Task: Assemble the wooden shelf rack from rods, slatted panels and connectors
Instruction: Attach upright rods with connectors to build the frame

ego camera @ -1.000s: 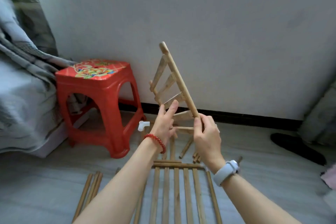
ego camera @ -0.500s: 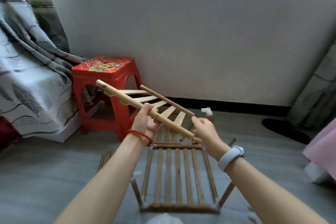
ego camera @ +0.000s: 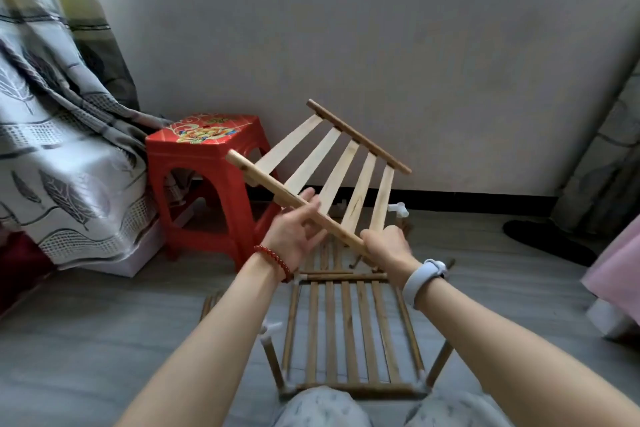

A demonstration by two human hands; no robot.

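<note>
Head view shows both bare forearms reaching from the lower corners toward mid-frame. Left hand (ego camera: 292, 234), with a red bead bracelet (ego camera: 275, 262) at the wrist, is palm-up with fingers loosely extended under the near rod, supporting rather than clasping it. Right hand (ego camera: 388, 246), above a pale blue wristband (ego camera: 424, 279), has its fingers curled round the lower end of that rod. Between and above them is the pale wooden slatted panel (ego camera: 332, 163), held in the air at a tilt, its five slats fanning toward the upper right of centre to a darker far rod. Below, at bottom centre, a second brown slatted panel with white corner connectors (ego camera: 349, 333) lies on the grey floor (ego camera: 104, 340). A red plastic stool (ego camera: 204, 163) stands left of centre
</note>
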